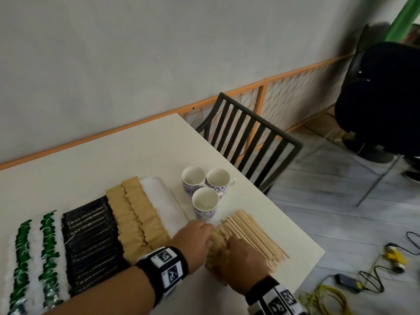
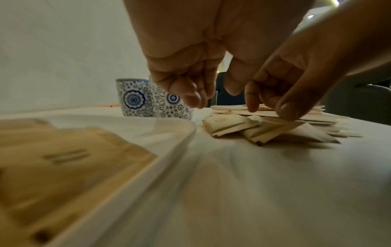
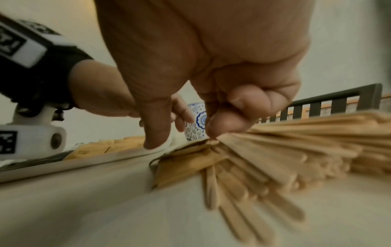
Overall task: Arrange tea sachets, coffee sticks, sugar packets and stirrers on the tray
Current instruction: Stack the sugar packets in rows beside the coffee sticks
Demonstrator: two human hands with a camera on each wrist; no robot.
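A white tray (image 1: 163,201) holds rows of green-and-white tea sachets (image 1: 34,258), black coffee sticks (image 1: 91,242) and brown sugar packets (image 1: 136,219); its right strip is bare. Right of the tray, loose sugar packets (image 1: 217,244) (image 2: 232,125) lie against a pile of wooden stirrers (image 1: 254,235) (image 3: 285,150). My left hand (image 1: 195,235) (image 2: 196,98) hangs just over the table at the packets' left, fingers loosely curled and holding nothing. My right hand (image 1: 241,251) (image 3: 184,140) has its curled fingertips and thumb set on a loose packet (image 3: 186,163), pinching it against the pile.
Three blue-patterned cups (image 1: 205,202) (image 2: 135,98) stand just beyond the hands, close to the tray's right rim (image 2: 175,138). The table's right edge runs close behind the stirrers. A dark slatted chair (image 1: 250,137) stands past it, and cables (image 1: 329,298) lie on the floor.
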